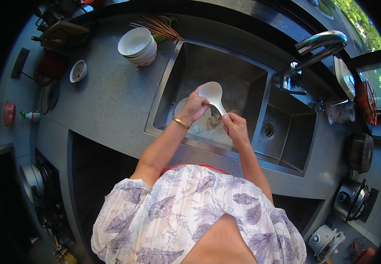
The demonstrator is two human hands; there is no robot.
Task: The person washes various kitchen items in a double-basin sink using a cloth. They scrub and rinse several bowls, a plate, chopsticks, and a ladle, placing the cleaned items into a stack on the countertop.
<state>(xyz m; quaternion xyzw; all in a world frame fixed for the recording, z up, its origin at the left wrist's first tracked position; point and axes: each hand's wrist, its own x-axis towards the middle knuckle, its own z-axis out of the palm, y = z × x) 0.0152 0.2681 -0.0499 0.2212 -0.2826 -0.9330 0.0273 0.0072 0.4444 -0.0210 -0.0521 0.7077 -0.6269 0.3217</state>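
Above the larger basin of a steel double sink (222, 52), both hands are on a white ladle (211, 92). My left hand (193, 106) grips the rim of its bowl, and my right hand (236, 128) grips its handle. A white bowl or plate (181, 107) lies in the basin below my left hand, partly hidden by it. Beside it are a wet, crumpled, pale cloth or similar item (214, 122) and a small light-blue object (196, 128). Suds or cloudy water cover part of the basin floor. A gold bangle circles my left wrist.
Stacked white bowls (137, 43) and wooden chopsticks (159, 28) stand left of the sink. Farther left is a small bowl with contents (78, 71). A chrome faucet (322, 49) rises behind the smaller basin with its drain (268, 129). Kitchen appliances (350, 199) line the right side.
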